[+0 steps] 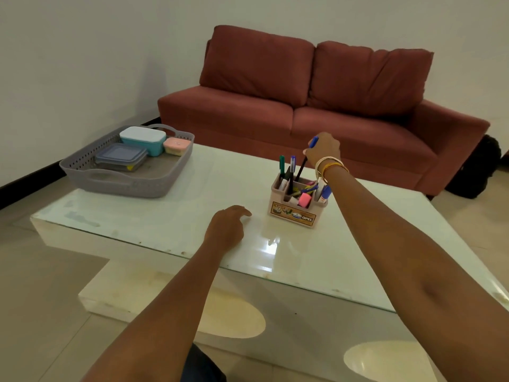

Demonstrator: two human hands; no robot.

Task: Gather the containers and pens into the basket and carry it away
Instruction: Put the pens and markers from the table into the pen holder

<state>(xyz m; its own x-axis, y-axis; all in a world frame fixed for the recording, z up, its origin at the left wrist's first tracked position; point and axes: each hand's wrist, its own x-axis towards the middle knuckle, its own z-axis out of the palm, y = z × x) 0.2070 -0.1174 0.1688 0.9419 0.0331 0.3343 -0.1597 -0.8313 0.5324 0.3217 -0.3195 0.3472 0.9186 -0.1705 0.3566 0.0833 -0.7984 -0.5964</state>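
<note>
Resting palm-down on the glossy glass table [154, 227], the left hand [227, 226] lies relaxed, fingers loose. Farther right, the right hand [323, 147] pinches a blue-capped pen [305, 158] above the plastic pen holder [298, 201]. Far left, the perforated grey basket [121, 180] holds three lidded containers [143, 140].

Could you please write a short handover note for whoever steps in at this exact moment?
Right hand pinches a blue-capped pen standing in the pen holder. Left hand rests on the table, holding nothing.
Done: three lidded containers sit in the grey basket at the table's far left.
Left: get the pens into the basket, then carry it away.
</note>
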